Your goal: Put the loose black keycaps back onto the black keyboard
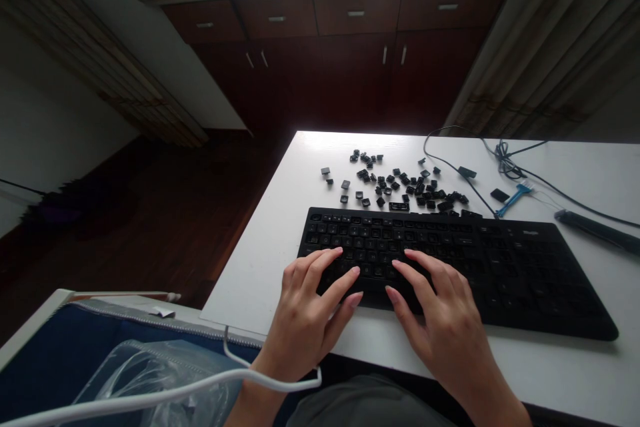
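Note:
A black keyboard [515, 280] lies on the white table in front of me, with some of its keycaps off. My left hand [315, 300] rests over its left end, fingers stretched out and apart, the tips on or just above the keys. Over the middle part, my right hand [440, 307] is spread in the same way and holds nothing. Behind the keyboard's upper edge, many loose black keycaps [390, 183] are scattered on the table, some upright and some turned over.
To the right of the keycaps lie a blue brush-like tool [515, 199], a coiled black cable [505, 163] and a dark long-handled object [600, 230]. A white cord [165, 395] crosses in front of a clear plastic bag [150, 373] at lower left. The table's [250, 280] left edge drops to the floor.

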{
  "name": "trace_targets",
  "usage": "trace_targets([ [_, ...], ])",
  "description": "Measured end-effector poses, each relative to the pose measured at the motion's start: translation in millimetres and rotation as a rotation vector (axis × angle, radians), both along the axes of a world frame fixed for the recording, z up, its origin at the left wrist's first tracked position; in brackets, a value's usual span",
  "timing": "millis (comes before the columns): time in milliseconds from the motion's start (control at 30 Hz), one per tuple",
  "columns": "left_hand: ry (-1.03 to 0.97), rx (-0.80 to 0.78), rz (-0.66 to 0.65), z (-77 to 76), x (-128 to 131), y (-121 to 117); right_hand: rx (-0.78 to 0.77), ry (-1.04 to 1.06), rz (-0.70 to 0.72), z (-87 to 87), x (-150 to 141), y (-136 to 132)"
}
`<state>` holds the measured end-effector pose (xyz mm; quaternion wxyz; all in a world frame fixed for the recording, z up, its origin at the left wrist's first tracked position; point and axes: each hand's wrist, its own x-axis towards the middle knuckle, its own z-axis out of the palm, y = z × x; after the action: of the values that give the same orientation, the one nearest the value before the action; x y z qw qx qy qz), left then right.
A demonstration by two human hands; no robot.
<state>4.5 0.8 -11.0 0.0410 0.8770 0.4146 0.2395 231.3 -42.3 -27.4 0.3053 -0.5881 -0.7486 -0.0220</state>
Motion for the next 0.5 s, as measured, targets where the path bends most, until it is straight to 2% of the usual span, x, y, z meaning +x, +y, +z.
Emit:
trace_targets([
  [500, -0.011, -0.005, 0.003, 0.8, 0.5, 0.0, 0.009, 0.000, -0.005, 1.0, -0.7, 0.1],
])
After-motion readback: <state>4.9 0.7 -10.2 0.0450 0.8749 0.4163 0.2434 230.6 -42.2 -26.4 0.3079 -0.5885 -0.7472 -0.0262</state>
